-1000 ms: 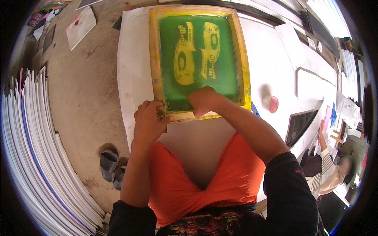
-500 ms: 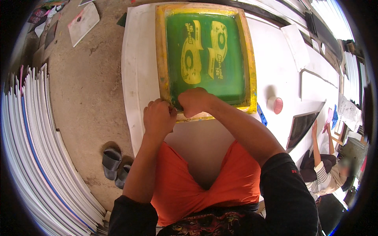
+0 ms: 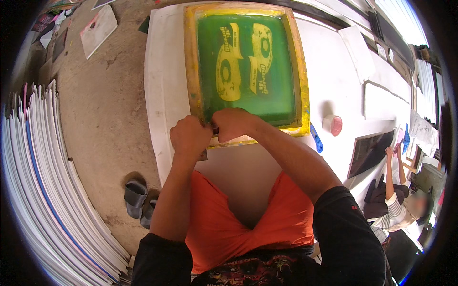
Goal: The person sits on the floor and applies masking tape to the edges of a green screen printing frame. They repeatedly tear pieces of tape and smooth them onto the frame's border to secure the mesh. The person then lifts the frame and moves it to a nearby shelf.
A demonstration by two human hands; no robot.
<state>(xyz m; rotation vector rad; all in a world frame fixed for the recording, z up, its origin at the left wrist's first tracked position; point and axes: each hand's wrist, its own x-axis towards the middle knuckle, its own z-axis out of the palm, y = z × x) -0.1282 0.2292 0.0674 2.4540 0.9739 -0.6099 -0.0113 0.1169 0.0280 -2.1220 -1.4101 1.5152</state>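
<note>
Head view: left hand [image 3: 190,136] and right hand [image 3: 232,123], fingers closed together on near edge of yellow-framed printing screen [image 3: 245,66], steadying it flat on white table [image 3: 162,95].

Long white counter [image 3: 164,86], bare grey dirt floor [image 3: 102,109], tall stack of white boards [image 3: 43,190], grey sandals [image 3: 138,200], bright daylight
</note>
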